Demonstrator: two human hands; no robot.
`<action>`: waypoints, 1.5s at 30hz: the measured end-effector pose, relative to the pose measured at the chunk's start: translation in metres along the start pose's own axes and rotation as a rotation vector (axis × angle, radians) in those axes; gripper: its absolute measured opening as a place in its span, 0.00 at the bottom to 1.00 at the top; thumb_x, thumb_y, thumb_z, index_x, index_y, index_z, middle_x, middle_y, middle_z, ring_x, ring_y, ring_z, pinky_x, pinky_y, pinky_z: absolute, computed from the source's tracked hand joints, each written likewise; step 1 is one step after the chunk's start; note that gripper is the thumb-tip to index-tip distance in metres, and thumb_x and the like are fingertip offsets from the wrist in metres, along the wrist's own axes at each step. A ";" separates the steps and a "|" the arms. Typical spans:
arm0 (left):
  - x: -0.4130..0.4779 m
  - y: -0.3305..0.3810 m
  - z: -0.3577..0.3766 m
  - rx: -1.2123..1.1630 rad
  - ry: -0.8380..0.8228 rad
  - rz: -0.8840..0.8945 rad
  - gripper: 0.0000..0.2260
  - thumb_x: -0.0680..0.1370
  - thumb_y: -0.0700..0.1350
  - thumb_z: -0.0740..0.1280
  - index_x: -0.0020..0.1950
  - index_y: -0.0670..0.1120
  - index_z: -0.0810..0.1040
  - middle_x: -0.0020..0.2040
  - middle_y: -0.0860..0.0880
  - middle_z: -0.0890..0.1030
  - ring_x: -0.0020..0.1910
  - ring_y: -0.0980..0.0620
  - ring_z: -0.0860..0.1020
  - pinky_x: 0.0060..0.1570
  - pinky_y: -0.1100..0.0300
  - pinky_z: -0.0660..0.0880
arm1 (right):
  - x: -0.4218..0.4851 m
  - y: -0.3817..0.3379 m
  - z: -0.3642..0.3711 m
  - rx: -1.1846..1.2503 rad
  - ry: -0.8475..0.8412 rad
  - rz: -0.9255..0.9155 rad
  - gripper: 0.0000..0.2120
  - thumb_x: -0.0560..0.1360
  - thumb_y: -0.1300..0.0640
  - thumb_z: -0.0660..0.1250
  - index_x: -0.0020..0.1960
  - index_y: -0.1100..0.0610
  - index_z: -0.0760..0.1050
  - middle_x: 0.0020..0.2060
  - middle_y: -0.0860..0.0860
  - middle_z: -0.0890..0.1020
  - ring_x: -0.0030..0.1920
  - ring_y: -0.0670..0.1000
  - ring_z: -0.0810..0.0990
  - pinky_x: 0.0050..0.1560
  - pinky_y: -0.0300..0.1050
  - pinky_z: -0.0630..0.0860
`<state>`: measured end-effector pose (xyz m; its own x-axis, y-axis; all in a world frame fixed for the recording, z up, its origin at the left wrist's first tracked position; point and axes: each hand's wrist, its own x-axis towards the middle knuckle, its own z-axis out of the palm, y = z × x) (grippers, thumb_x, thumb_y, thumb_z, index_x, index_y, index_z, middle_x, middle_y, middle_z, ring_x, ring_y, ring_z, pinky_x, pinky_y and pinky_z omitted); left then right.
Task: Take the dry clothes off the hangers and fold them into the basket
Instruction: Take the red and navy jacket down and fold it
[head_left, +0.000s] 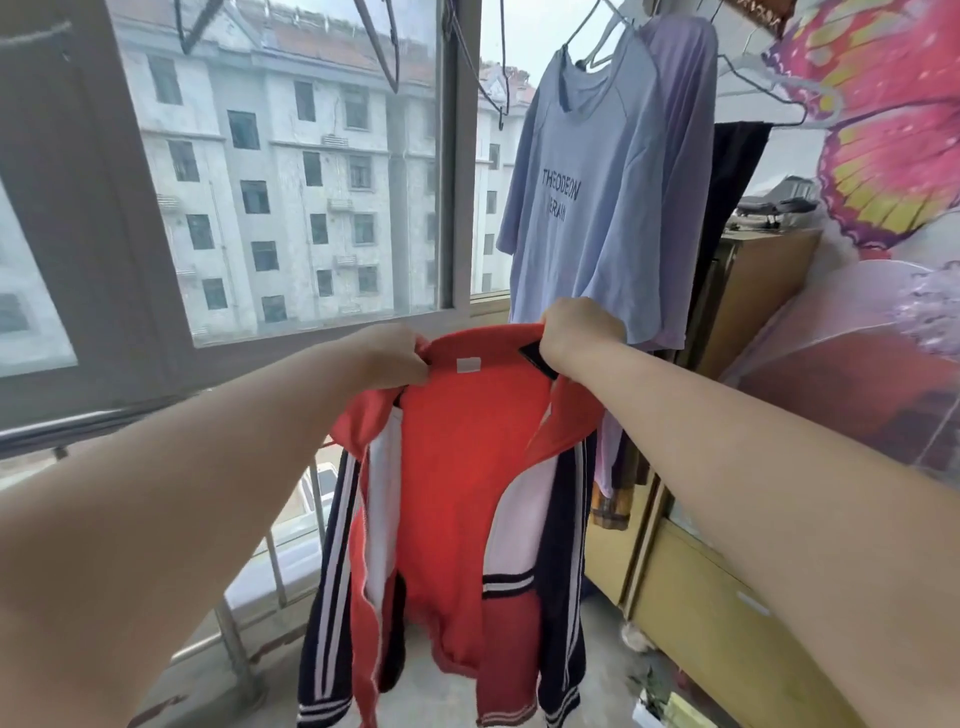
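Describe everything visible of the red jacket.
The red jacket hangs open, its inside facing the camera. It looks like soft knit fabric, with white panels, navy sleeves with white stripes, and striped cuffs and hem. A small white label sits below the collar. The left hand and right hand grip the collar at either end, holding it in the air.

we record that the fingertips of the left hand and the right hand are buried in the collar of the red jacket. the jacket's lowest hem runs off the bottom edge. its white label is too small to read. the purple shirt is largely covered by the blue t-shirt, whose lower line of print is blurred. the hooks of the hangers are cut off by the top edge.
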<state>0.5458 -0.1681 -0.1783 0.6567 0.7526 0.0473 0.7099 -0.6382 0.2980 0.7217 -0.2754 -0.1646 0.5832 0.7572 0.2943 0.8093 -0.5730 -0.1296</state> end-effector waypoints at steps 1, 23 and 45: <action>0.001 -0.001 0.000 0.053 0.007 -0.024 0.06 0.74 0.41 0.62 0.38 0.49 0.74 0.36 0.49 0.76 0.38 0.49 0.75 0.35 0.59 0.70 | 0.000 0.000 0.000 -0.025 0.013 -0.020 0.17 0.73 0.66 0.57 0.58 0.57 0.75 0.56 0.55 0.77 0.56 0.58 0.77 0.46 0.46 0.70; 0.019 0.001 -0.007 -0.924 -0.016 -0.302 0.07 0.76 0.38 0.64 0.52 0.37 0.75 0.48 0.39 0.81 0.46 0.45 0.82 0.42 0.64 0.80 | -0.003 -0.021 0.005 1.270 -0.364 0.437 0.12 0.79 0.67 0.47 0.46 0.63 0.69 0.36 0.60 0.78 0.31 0.56 0.81 0.36 0.49 0.82; 0.022 -0.020 0.019 -0.221 0.219 -0.023 0.13 0.81 0.49 0.60 0.60 0.44 0.75 0.52 0.44 0.79 0.50 0.44 0.76 0.52 0.54 0.71 | 0.009 0.010 0.027 0.414 -0.048 -0.065 0.14 0.74 0.58 0.63 0.31 0.50 0.66 0.32 0.49 0.73 0.42 0.55 0.75 0.41 0.44 0.69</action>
<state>0.5506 -0.1415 -0.2015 0.5539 0.7987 0.2353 0.6353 -0.5881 0.5005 0.7370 -0.2663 -0.1893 0.5247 0.8069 0.2713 0.7987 -0.3563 -0.4849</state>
